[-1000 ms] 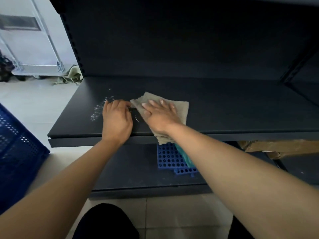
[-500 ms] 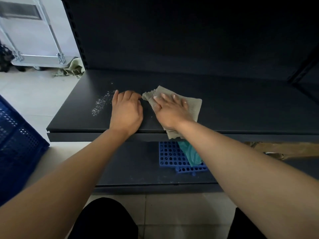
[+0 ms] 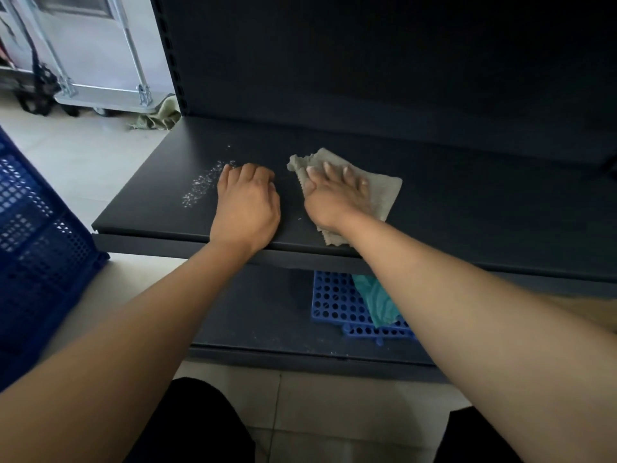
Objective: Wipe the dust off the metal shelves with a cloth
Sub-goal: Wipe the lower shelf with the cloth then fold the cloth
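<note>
A dark metal shelf (image 3: pixel 467 202) runs across the view at chest height. A grey-beige cloth (image 3: pixel 384 192) lies flat on it near the front edge. My right hand (image 3: pixel 334 195) presses down on the cloth with fingers spread. My left hand (image 3: pixel 247 205) rests on the bare shelf just left of the cloth, fingers curled under, holding nothing. A streak of white dust (image 3: pixel 203 185) lies on the shelf beside my left hand's fingertips.
A lower shelf (image 3: pixel 260 315) carries a blue perforated plastic mat (image 3: pixel 337 302) with a teal rag (image 3: pixel 377 302) on it. A blue plastic crate (image 3: pixel 36 255) stands at the left. A metal trolley (image 3: pixel 110 95) and a crumpled cloth (image 3: pixel 157 118) sit on the floor behind.
My right hand has slid the cloth a little to the right, away from my left hand, opening a gap between them. The dust streak stays in place.
</note>
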The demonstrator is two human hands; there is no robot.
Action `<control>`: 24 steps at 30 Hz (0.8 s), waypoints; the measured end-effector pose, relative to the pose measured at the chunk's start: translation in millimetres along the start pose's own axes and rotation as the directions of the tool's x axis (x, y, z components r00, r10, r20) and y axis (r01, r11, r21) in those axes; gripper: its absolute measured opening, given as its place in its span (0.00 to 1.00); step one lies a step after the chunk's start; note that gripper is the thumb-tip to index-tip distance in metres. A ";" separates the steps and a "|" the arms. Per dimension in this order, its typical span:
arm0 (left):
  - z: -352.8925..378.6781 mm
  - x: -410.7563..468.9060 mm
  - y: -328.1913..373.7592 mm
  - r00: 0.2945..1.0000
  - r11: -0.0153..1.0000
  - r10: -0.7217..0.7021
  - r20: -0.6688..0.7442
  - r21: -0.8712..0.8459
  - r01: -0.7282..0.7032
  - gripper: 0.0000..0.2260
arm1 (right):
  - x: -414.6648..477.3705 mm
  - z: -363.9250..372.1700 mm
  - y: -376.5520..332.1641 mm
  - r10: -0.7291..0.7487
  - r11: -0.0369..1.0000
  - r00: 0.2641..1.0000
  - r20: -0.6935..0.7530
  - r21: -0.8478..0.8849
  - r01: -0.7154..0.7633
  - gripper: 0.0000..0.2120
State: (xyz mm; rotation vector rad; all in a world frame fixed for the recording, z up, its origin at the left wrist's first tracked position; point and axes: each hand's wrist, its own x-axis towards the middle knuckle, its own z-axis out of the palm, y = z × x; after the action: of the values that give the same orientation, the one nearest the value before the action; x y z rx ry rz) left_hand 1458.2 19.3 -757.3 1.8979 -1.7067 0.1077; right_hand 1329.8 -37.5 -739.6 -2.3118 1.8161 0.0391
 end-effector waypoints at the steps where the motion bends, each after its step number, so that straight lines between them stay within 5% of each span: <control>1: -0.2 -0.6 0.0 1.000 1.000 -0.005 -0.001 0.012 0.005 0.13 | -3.9 1.1 0.6 -0.028 1.000 1.000 0.000 0.007 0.028 0.24; 12: -6.6 -2.0 -6.3 1.000 1.000 0.024 0.002 0.005 -0.024 0.14 | 13.9 -5.4 25.5 -0.006 0.999 1.000 -0.017 0.032 0.007 0.24; 24: -15.6 -0.4 -37.2 0.998 1.000 -0.026 -0.052 -0.010 0.026 0.17 | 36.1 -0.4 -42.0 -0.070 0.997 0.998 -0.002 -0.022 0.070 0.26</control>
State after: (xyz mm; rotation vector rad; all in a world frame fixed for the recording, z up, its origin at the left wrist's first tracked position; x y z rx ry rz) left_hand 1497.7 27.3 -757.9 1.8933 -1.6444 0.1375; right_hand 1379.1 -62.8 -738.4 -2.3897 1.7430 0.0451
